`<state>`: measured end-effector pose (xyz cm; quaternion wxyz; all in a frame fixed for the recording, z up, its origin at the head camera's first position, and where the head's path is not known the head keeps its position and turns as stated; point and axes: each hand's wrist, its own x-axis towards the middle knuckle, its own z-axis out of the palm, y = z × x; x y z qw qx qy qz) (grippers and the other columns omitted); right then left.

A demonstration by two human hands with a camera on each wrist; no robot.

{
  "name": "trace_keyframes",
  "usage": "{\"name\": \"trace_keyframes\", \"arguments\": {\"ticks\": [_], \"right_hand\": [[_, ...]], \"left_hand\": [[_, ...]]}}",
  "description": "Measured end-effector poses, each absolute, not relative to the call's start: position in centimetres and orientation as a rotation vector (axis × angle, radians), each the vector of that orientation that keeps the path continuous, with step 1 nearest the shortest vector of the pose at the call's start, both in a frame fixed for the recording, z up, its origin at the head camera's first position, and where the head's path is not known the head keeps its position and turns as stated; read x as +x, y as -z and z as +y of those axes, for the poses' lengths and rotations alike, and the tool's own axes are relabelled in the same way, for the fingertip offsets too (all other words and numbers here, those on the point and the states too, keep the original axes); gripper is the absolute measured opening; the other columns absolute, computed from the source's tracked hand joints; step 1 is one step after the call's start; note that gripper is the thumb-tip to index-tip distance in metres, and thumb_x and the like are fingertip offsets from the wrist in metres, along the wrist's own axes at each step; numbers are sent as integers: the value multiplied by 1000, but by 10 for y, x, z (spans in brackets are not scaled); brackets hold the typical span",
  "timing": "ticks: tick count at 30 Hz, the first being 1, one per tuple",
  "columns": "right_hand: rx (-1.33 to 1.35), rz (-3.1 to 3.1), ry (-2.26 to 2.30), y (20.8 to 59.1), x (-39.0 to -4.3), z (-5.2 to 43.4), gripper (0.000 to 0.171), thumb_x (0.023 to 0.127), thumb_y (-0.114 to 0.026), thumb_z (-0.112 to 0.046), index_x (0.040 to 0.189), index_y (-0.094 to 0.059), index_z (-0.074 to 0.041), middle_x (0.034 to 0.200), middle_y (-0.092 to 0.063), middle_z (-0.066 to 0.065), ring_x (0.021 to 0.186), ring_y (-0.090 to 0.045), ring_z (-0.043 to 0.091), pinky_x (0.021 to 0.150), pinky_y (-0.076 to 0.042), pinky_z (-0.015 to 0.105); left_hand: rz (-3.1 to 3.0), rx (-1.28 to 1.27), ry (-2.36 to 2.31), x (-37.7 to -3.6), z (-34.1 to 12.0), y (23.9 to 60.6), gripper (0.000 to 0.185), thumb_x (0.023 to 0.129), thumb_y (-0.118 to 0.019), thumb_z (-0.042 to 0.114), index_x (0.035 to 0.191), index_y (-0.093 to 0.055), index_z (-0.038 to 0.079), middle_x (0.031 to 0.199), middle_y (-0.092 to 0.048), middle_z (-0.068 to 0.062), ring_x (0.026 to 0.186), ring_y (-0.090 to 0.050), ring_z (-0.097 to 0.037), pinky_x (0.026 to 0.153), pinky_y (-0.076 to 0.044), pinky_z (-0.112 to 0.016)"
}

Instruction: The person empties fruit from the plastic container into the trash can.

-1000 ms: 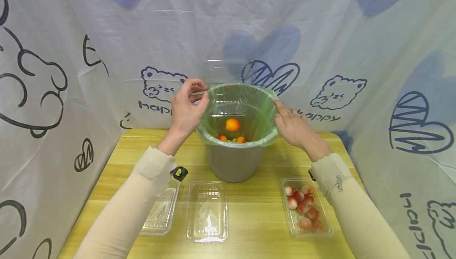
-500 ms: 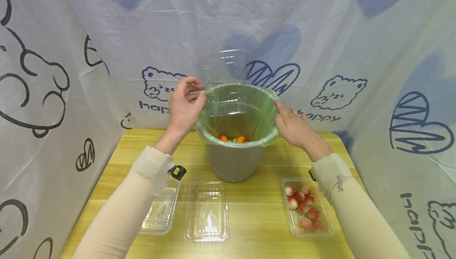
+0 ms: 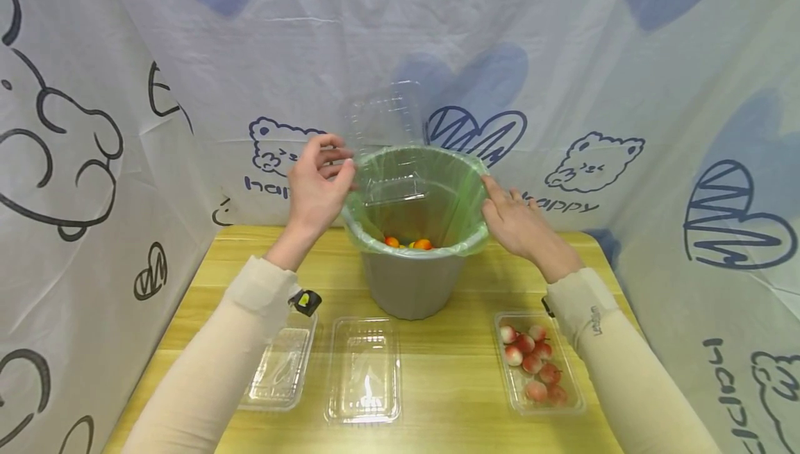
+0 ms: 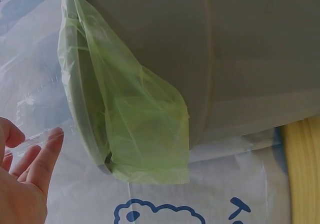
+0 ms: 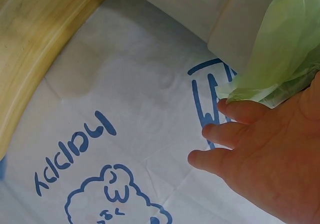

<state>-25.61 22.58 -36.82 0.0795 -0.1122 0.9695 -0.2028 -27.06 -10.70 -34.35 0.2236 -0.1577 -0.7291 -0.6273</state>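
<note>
Printed sheeting is backing the tabletop [image 3: 437,371]. Left hand [image 3: 319,187] is pinching the emptied clear box [image 3: 387,141] above the lined bin [image 3: 415,232]; right hand [image 3: 515,221], grip released, is steadying its rim. Next, seemingly, setting the box aside.

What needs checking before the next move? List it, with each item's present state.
1. Clear box gripped by left hand: ok, fingers pinch its edge.
2. Box emptied: ok, nothing shows inside it.
3. Fruit inside bin: ok.
4. Right hand steadying the rim: ok, straight fingers touch the green liner.
5. Liner seated all round: cannot tell.
6. Tray of pink fruit undisturbed: ok.
</note>
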Motion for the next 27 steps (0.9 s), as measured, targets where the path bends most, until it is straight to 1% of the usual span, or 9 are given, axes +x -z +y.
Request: {"name": "trace_keyframes", "arguments": {"ticks": [3,5,6,7,13,17,21,27], "right_hand": [[-337,2901,604,368,-256,226,68,108,-2,-44,171,5,-20,177,-9,11,160,-6,54,129,5,74],[-336,2900,605,369,-257,226,68,108,-2,-45,171,5,-20,177,-9,11,160,-6,54,129,5,74],[-335,2899,606,369,-257,226,68,108,-2,-45,171,5,-20,177,-9,11,160,-6,54,129,5,74],[-334,2898,608,369,-257,226,68,108,-2,-45,171,6,-20,177,-9,11,160,-5,54,129,6,74],[-334,2896,617,369,-256,227,68,108,-2,-44,171,5,-20,177,-9,11,160,-5,54,129,6,73],[-334,2895,621,369,-256,226,68,108,-2,-44,171,6,-20,177,-10,12,160,-6,54,129,6,73],[-333,2892,626,369,-256,226,68,108,-2,-44,170,6,-20,177,-11,13,160,-5,54,129,5,73],[-333,2893,633,370,-256,226,67,108,-2,-44,170,7,-21,176,-14,15,160,-6,55,129,5,73]], "left_hand": [[-2035,-422,1730,-269,-109,342,31,97,-62,-5,128,-59,-3,113,-74,-23,87,-78,-23,64,-68,-39],[-2047,-419,1730,-269,-110,341,32,98,-62,-4,130,-59,-2,113,-74,-23,81,-76,-10,63,-68,-38],[-2053,-418,1729,-269,-111,340,32,98,-62,-3,130,-60,-2,113,-74,-23,79,-74,-5,63,-67,-37],[-2058,-418,1728,-269,-111,340,33,98,-63,-3,131,-60,-2,112,-74,-23,78,-74,-3,62,-67,-35],[-2090,-388,1725,-266,-113,338,38,98,-63,-2,136,-62,-1,111,-75,-24,73,-74,-3,59,-65,-26],[-2095,-369,1750,-264,-116,339,39,98,-62,-2,137,-62,-1,112,-74,-24,75,-74,-2,60,-65,-26],[-2078,-357,1768,-263,-121,339,38,99,-60,-2,136,-63,0,114,-74,-25,76,-75,-4,60,-66,-26],[-2077,-323,1755,-260,-132,339,41,100,-62,2,141,-62,3,116,-75,-24,75,-74,0,60,-65,-24]]}}
